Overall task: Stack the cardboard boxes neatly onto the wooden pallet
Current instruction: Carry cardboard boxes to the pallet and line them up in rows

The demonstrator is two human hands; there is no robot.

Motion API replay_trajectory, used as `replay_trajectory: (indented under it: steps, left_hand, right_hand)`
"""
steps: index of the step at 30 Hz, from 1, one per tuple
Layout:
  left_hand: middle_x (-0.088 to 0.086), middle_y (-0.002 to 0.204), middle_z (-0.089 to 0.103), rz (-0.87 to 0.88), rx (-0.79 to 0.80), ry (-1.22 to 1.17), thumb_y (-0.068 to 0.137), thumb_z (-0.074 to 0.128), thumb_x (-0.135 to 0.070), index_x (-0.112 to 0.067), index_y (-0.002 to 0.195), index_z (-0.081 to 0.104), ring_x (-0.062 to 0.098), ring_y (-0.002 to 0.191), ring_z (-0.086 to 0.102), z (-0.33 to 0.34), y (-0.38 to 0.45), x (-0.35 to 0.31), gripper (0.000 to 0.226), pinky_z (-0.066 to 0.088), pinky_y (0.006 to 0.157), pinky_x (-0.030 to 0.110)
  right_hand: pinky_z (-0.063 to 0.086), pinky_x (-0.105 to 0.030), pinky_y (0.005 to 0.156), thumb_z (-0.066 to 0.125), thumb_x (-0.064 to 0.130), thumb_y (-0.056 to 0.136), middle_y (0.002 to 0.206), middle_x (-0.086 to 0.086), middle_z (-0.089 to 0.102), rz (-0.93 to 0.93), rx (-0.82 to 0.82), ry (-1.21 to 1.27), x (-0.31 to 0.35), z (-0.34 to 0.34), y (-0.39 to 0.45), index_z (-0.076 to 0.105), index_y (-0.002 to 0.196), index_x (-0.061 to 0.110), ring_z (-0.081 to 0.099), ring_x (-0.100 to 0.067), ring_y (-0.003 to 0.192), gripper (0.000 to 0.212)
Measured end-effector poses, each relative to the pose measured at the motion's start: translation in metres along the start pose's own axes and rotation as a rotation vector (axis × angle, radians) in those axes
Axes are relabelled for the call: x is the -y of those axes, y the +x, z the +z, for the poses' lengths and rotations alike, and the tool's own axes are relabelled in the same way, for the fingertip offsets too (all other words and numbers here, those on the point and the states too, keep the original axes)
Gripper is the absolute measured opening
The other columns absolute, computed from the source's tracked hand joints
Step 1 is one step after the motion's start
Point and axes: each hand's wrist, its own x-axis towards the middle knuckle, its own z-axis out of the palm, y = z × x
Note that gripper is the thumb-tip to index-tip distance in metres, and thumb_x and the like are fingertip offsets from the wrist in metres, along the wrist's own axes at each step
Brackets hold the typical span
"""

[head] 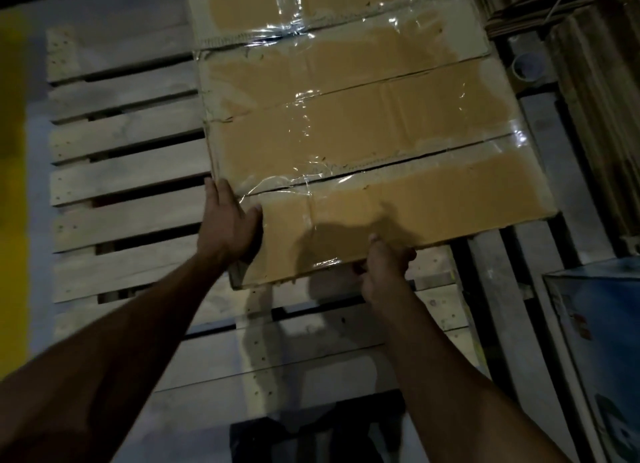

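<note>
- The left hand (228,220) lay flat on the near left corner of the closest box (398,216), with its fingers straight along the box's left side and its thumb on top.
- The right hand (384,268) gripped the near edge of the same box, with its fingers curled under the edge.
- The two hands were apart, one at the corner and one further right along the edge.
- The closest box was brown cardboard with shiny clear tape (304,143) on its top.
- It sat on the right part of the wooden pallet (128,171), and its near edge hung a little over the slats.
- More brown boxes (346,91) lay in a row just behind it, touching side by side and also taped.
- The left part of the pallet showed bare slats with dark gaps between them.
- A blue printed box (602,331) stood to the right, near the pallet's corner.
- A stack of flat cardboard (595,81) stood further back on the right.
- A small white cup (526,65) sat beside that stack.
- A blurry yellow strip (12,150) ran down the far left.
</note>
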Motion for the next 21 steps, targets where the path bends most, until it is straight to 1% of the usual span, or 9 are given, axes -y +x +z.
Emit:
replay_trajectory:
  steps: [3,7,9,10,12,14,15,18,21]
  left_hand:
    - [0.021,0.163,-0.001,0.043,-0.044,-0.004,0.102,0.043,-0.040,0.001,0.154,0.003,0.033,0.151,0.004,0.012,-0.047,0.001,0.077,0.019,0.121,0.044]
    - [0.018,0.163,0.000,0.022,-0.010,-0.011,0.102,0.042,-0.042,-0.003,0.156,0.003,0.030,0.151,0.005,0.021,-0.076,0.018,0.077,0.020,0.121,0.043]
    - [0.021,0.160,0.015,0.040,0.041,0.028,0.099,0.049,-0.036,0.000,0.154,0.015,0.033,0.148,0.017,0.017,-0.085,0.026,0.074,0.026,0.118,0.046]
    - [0.022,0.154,0.028,0.055,0.067,0.039,0.097,0.053,-0.034,0.000,0.149,0.025,0.036,0.142,0.028,0.014,-0.090,0.031,0.068,0.033,0.113,0.048]
    - [0.017,0.126,0.049,0.066,0.090,0.044,0.092,0.057,-0.034,-0.004,0.127,0.044,0.034,0.117,0.047,0.006,-0.103,0.034,0.048,0.046,0.095,0.047]
    - [0.012,0.108,0.052,0.065,0.125,0.063,0.091,0.052,-0.041,-0.007,0.109,0.050,0.030,0.103,0.050,-0.008,-0.124,0.031,0.039,0.046,0.084,0.041]
    - [0.014,0.110,0.052,0.066,0.157,0.067,0.089,0.047,-0.043,-0.005,0.111,0.051,0.031,0.106,0.050,-0.017,-0.137,0.027,0.045,0.044,0.086,0.039]
    - [0.023,0.141,0.046,0.068,0.215,0.107,0.097,0.047,-0.038,0.004,0.139,0.041,0.035,0.130,0.042,-0.044,-0.173,0.019,0.060,0.035,0.103,0.039]
    - [0.023,0.140,0.047,0.134,0.254,0.149,0.099,0.053,-0.032,0.004,0.140,0.041,0.036,0.127,0.044,-0.073,-0.212,0.020,0.056,0.037,0.102,0.039]
  right_hand:
    - [0.045,-0.057,0.103,0.067,0.025,0.093,0.139,-0.013,0.047,-0.054,-0.013,-0.079,-0.004,-0.004,0.005,0.034,0.139,0.015,0.050,-0.036,0.123,0.058]
    - [0.045,-0.055,0.105,0.069,0.037,0.091,0.137,-0.011,0.053,-0.111,0.038,-0.110,-0.013,-0.010,0.003,0.038,0.142,0.014,0.053,-0.034,0.123,0.064]
    - [0.045,-0.053,0.105,0.063,0.049,0.091,0.140,-0.013,0.054,-0.148,0.049,-0.258,-0.019,-0.022,-0.006,0.040,0.143,0.012,0.054,-0.035,0.124,0.067]
    - [0.045,-0.051,0.105,0.058,0.049,0.095,0.140,-0.014,0.054,-0.173,0.046,-0.319,-0.022,-0.031,-0.012,0.041,0.144,0.011,0.054,-0.036,0.124,0.065]
    - [0.045,-0.045,0.104,0.047,0.042,0.102,0.140,-0.017,0.054,-0.230,0.050,-0.422,-0.029,-0.054,-0.029,0.043,0.145,0.006,0.053,-0.037,0.125,0.056]
    - [0.044,-0.039,0.099,0.039,0.037,0.106,0.138,-0.020,0.054,-0.279,0.067,-0.533,-0.036,-0.080,-0.054,0.050,0.140,0.002,0.053,-0.037,0.122,0.050]
    - [0.043,-0.038,0.097,0.037,0.035,0.107,0.137,-0.021,0.055,-0.296,0.074,-0.574,-0.041,-0.094,-0.068,0.053,0.137,0.001,0.053,-0.037,0.121,0.048]
    - [0.043,-0.037,0.095,0.037,0.039,0.106,0.135,-0.019,0.056,-0.308,0.104,-0.638,-0.057,-0.130,-0.107,0.053,0.137,0.004,0.053,-0.036,0.120,0.050]
    - [0.042,-0.037,0.097,0.040,0.043,0.105,0.140,-0.016,0.054,-0.336,0.086,-0.662,-0.075,-0.165,-0.160,0.051,0.140,0.008,0.052,-0.034,0.125,0.050]
